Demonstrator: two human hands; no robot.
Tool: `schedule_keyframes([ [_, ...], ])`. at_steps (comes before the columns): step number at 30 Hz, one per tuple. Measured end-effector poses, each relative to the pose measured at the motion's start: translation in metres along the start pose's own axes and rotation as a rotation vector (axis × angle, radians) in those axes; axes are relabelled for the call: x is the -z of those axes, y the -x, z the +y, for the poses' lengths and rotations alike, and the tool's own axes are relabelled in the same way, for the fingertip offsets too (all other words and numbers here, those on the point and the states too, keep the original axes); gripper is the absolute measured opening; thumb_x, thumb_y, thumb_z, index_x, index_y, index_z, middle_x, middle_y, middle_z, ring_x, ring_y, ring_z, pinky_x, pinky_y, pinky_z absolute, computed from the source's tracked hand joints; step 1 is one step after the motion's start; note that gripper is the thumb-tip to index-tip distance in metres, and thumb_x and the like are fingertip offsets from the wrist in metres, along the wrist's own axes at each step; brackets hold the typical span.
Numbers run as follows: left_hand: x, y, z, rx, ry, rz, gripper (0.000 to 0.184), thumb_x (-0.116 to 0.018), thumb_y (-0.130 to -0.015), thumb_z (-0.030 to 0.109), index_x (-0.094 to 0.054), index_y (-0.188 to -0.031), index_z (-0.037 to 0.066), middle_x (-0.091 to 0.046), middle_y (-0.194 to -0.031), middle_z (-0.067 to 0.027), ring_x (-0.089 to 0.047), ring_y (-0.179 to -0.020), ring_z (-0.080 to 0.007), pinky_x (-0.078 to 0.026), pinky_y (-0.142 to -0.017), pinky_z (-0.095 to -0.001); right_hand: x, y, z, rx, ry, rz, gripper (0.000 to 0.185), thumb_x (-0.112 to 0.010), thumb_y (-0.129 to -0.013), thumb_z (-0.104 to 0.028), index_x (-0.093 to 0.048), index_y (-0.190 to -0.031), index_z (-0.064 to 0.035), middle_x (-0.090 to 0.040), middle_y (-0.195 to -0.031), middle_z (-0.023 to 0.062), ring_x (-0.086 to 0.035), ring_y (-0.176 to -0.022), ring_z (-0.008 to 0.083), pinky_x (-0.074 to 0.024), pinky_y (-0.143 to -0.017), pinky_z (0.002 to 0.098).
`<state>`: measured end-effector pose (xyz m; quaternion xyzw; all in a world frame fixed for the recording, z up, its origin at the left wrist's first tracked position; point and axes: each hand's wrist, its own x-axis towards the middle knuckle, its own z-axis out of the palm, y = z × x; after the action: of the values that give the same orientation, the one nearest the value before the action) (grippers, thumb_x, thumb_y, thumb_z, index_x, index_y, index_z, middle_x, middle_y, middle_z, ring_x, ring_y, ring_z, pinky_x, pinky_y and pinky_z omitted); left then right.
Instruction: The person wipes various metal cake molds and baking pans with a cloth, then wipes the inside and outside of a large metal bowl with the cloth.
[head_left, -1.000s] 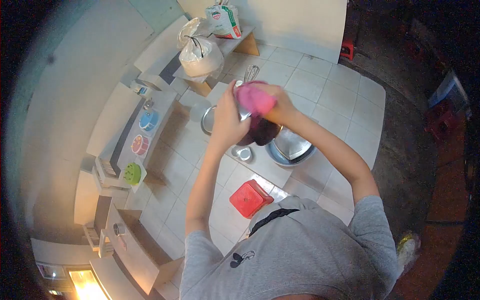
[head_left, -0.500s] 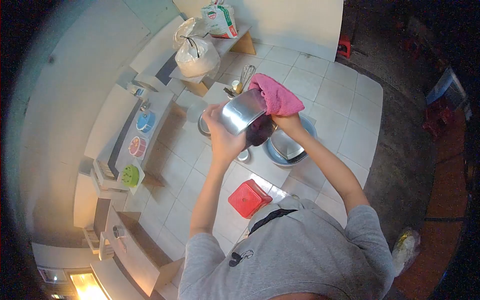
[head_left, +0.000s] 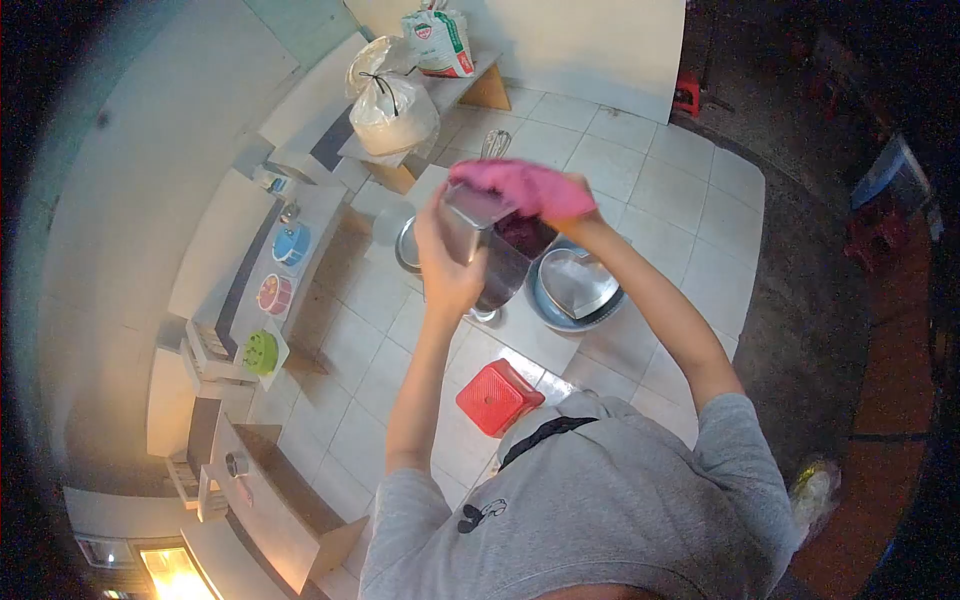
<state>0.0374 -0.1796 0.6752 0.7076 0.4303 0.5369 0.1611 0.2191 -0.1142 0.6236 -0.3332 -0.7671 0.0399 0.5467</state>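
Metal pan [head_left: 482, 210], shiny and straight-sided, was held tilted in the air above a low white table [head_left: 535, 345] by a person in a grey T-shirt [head_left: 600, 500], seen from the head looking down. The left hand [head_left: 450, 275] was clasped around one side of the pan, its thumb nearest the viewer. The right hand [head_left: 572, 220] held a pink cloth [head_left: 520, 185] against the pan's upper edge; the cloth was blurred and hid most of those fingers, so their exact placing could not be told. The side of the pan under the cloth looked dark and purplish. On the right, below the right forearm, a blue-grey basin [head_left: 541, 312] held a metal tin [head_left: 578, 283] that looked heart-shaped. A round metal pan [head_left: 406, 246] showed just left of the left hand, and a wire whisk [head_left: 495, 143] stood beyond the cloth. Nearer the body, a red plastic piece [head_left: 498, 397] sat by the person's lap. Along the left, a shelf bore a blue cake-like piece [head_left: 291, 243], a pink-and-white one [head_left: 275, 293] and a green one [head_left: 261, 351]. At the top, a knotted white bag [head_left: 395, 115] rested near a printed sack [head_left: 440, 45].
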Motion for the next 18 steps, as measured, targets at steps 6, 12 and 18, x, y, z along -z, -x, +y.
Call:
schedule_keyframes([
  [6, 0.006, -0.001, 0.006, -0.138, -0.166, -0.055, 0.064, -0.055, -0.056, 0.002, -0.041, -0.119, 0.006, -0.043, -0.111, -0.0171, -0.037, -0.107, -0.0336, -0.027, -0.094, -0.038, -0.007, 0.004, -0.009, -0.257, 0.276, 0.066, 0.034, -0.058, -0.07, -0.016, -0.054, -0.103, -0.0085, -0.058, -0.097, 0.0129, -0.054, -0.094, 0.027, -0.0429, -0.08, 0.0368],
  [12, -0.016, 0.002, -0.005, -0.14, -0.008, -0.108, 0.08, -0.062, -0.059, 0.008, -0.022, -0.128, 0.002, -0.035, -0.12, -0.0201, -0.034, -0.114, -0.0334, -0.026, -0.096, -0.0388, 0.0, -0.019, -0.055, 0.146, 0.029, -0.018, 0.042, -0.062, -0.066, -0.016, -0.055, -0.105, -0.003, -0.055, -0.108, 0.0138, -0.055, -0.098, 0.0273, -0.0431, -0.085, 0.0335],
  [18, -0.001, -0.005, 0.027, -0.108, 0.091, 0.01, 0.086, -0.057, -0.056, -0.001, -0.01, -0.128, 0.008, -0.032, -0.119, -0.0175, -0.038, -0.11, -0.0291, -0.026, -0.097, -0.0374, 0.004, -0.025, -0.039, 0.03, -0.069, 0.08, 0.035, -0.059, -0.073, -0.022, -0.056, -0.104, -0.007, -0.06, -0.099, 0.0097, -0.059, -0.088, 0.025, -0.0464, -0.077, 0.0313],
])
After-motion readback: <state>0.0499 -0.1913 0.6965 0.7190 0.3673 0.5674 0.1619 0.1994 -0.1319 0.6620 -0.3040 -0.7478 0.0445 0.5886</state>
